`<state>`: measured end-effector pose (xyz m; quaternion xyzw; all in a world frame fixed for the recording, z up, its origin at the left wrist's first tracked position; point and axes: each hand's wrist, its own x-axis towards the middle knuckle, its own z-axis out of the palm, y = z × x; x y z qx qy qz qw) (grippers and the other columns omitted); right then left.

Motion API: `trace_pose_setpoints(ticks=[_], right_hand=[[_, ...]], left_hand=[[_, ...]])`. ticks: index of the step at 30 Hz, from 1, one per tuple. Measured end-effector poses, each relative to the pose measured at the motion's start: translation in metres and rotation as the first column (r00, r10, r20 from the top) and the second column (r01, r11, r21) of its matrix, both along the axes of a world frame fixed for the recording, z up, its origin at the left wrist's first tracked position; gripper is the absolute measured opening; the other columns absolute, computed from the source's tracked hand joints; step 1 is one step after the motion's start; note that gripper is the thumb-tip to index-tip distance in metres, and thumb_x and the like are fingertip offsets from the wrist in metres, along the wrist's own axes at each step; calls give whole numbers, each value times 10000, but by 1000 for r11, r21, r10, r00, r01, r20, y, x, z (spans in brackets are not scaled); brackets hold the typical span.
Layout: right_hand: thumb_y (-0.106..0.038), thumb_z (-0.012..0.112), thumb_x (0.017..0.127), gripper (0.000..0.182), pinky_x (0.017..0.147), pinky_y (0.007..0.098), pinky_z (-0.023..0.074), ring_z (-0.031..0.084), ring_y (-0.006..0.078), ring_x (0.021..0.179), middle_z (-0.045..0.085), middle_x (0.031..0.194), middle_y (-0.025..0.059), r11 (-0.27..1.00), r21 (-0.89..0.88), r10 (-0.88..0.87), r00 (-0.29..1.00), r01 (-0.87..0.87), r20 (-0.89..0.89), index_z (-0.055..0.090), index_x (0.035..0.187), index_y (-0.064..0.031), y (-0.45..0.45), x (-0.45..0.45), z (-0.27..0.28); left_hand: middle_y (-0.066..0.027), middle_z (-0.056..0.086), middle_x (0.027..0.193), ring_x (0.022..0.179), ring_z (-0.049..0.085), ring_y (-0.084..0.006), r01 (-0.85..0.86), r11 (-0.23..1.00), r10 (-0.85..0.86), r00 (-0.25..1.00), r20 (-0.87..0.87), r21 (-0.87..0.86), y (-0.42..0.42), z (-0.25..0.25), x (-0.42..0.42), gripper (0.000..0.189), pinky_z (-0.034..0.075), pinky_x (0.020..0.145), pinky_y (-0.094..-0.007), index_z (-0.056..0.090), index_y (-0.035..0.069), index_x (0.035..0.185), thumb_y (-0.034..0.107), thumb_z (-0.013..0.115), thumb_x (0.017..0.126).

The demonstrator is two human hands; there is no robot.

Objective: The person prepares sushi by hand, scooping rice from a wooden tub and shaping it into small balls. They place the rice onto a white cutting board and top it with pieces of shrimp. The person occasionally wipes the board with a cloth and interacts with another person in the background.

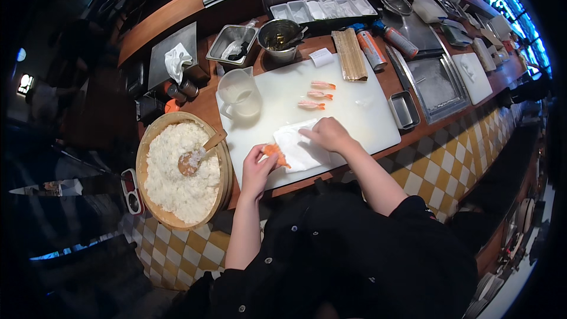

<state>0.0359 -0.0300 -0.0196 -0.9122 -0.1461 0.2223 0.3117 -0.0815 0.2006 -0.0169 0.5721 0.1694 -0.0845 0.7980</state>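
My left hand (259, 166) pinches a butterflied orange shrimp (273, 153) between thumb and fingers, over the left edge of a folded white paper towel (301, 153). Above the towel's upper right part is my right hand (330, 135), its fingers curled and one digit pointing left; whether it grips anything is hidden. The towel lies on a white cutting board (372, 124). Farther back on the board, three pink-and-white shrimp pieces with orange tails (320, 94) lie in a column. A translucent measuring jug (240, 95) stands on the board's left side.
At left, a round wooden tub (144, 186) holds white rice (172, 164) and a wooden paddle (215, 140). Behind the board are a steel bowl (283, 55), a bamboo mat (350, 55) and two gas canisters (371, 48). A small steel container (404, 110) sits to the right.
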Motion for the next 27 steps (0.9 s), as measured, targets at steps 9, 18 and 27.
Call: trace_pose_setpoints(ticks=[9,18,27], right_hand=[[-131,741,868,307,823,426,562,711,355,904,707,1059,216,976,213,39,996,-56,82,638,1128,-4,-35,13,45],[-135,744,859,392,1095,474,464,629,338,1229,698,1259,97,854,508,-123,903,-116,412,687,1241,-68,-2,-17,14],[-90,731,816,438,1073,497,473,608,314,1270,690,1283,101,822,556,-222,828,-124,514,689,1252,-76,10,-25,11]], left_hand=[[-155,637,1245,1091,663,-191,-91,995,92,995,37,-29,-68,-4,50,393,599,902,-337,482,-41,1353,74,614,1001],[-112,661,1175,1014,681,-153,-219,927,229,974,-6,-304,-92,16,53,360,573,857,-267,525,-21,1351,175,557,1051],[-47,693,1003,839,619,-58,-260,949,267,963,19,-179,-96,26,49,410,455,687,-199,531,-29,1336,102,684,980]])
